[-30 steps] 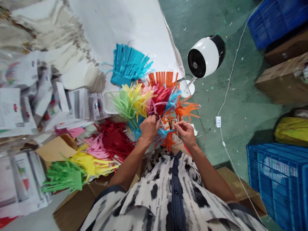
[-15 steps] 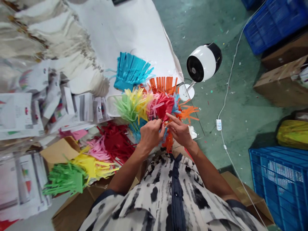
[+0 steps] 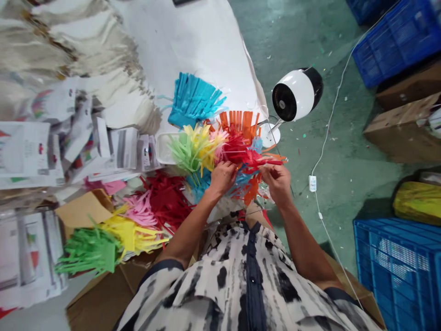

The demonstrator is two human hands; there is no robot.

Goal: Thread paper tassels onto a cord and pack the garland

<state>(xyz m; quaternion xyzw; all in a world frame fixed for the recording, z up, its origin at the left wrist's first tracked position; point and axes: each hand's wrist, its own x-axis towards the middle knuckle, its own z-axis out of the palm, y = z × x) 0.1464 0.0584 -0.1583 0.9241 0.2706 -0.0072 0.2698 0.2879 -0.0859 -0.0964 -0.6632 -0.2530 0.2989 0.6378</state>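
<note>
Green-yellow-pink fringed-paper tassel row point(image 3: 198, 148) looks bunched. Right of row, red paper strands point(image 3: 262, 159) are pinched by right hand point(image 3: 277, 180) fingers; left hand point(image 3: 223, 178) grip can't be told. Beyond row, blue fringed-paper sheet point(image 3: 195, 101) looks unbunched.

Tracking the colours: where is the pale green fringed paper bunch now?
In the head view, the pale green bunch is just left of centre, between the white plastic tray and the yellow fringed paper, near the left hand.

The red fringe point(image 3: 236, 143) looks like matt paper to me, the fan point(image 3: 304, 94) smooth, glossy plastic, the brown box point(image 3: 396, 133) dull cardboard.
</note>
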